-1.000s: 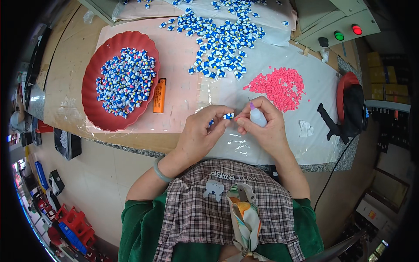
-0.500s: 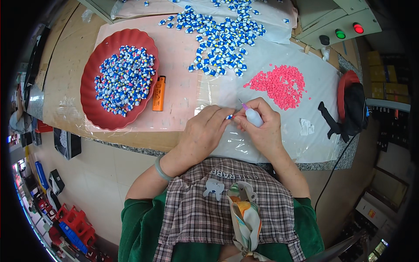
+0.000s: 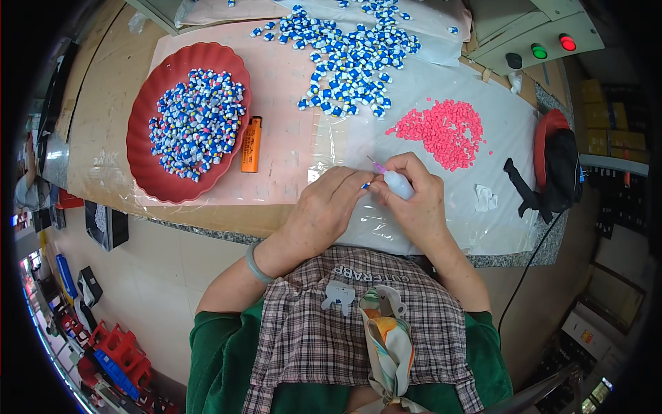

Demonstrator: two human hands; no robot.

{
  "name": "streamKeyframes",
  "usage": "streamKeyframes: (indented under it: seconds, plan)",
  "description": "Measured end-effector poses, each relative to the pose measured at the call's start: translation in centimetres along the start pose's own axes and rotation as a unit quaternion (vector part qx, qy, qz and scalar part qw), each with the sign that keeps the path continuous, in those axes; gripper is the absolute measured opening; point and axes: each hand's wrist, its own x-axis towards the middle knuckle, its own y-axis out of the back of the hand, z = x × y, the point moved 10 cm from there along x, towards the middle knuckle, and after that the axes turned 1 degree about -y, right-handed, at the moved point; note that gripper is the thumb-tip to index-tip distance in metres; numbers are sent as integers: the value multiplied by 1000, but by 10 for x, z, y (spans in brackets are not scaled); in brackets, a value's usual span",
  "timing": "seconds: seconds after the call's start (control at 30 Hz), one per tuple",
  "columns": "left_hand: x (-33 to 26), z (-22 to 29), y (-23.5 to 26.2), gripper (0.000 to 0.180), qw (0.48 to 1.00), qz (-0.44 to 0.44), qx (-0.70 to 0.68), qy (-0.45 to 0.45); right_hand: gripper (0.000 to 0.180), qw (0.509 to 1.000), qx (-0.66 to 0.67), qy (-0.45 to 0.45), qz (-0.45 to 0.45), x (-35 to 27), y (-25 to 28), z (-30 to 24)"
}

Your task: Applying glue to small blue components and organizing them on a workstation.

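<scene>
My left hand (image 3: 324, 210) pinches a small blue and white piece (image 3: 365, 185) between its fingertips over the clear plastic sheet (image 3: 496, 138). My right hand (image 3: 417, 200) grips a small white squeeze bottle (image 3: 398, 184) whose thin pink nozzle (image 3: 376, 165) points up and left, close to that piece. The two hands touch at the near edge of the table. A loose pile of the same blue and white pieces (image 3: 348, 62) lies farther back. A heap of small pink pieces (image 3: 441, 131) lies just beyond my right hand.
A red scalloped bowl (image 3: 148, 179) full of blue and white pieces stands at the left, an orange lighter (image 3: 251, 143) beside it. A black and red device (image 3: 555, 165) with a cable sits at the right edge. A grey control box (image 3: 545, 41) with coloured buttons is behind.
My hands have stayed together at the table's near edge; the bottle's nozzle has tilted slightly and the small piece has shifted a little in my left fingertips.
</scene>
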Motion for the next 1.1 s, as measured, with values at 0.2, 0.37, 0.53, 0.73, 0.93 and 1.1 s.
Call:
streamKeyframes:
  seconds: [0.2, 0.37, 0.53, 0.73, 0.93, 1.1]
  plan:
    - [1, -3, -1, 24, 998, -5, -48, 29, 24, 998, 42, -30, -28, 2, 1, 9]
    - [1, -7, -1, 22, 992, -21, -91, 80, 20, 963, 195, -164, -87, 1, -8, 29]
    - [3, -6, 1, 22, 990, -21, -111, 89, 14, 956, 216, -166, -111, -1, -10, 31]
    - [2, -6, 3, 24, 994, 5, -89, 70, 10, 991, 99, -64, -70, -1, -4, 17]
    - [1, -3, 4, 25, 996, 15, -74, 51, 12, 993, 95, -49, -58, 0, -4, 17]
    - [2, -1, 5, 24, 995, 13, -83, 47, 13, 987, 123, -64, -78, -1, -8, 20]
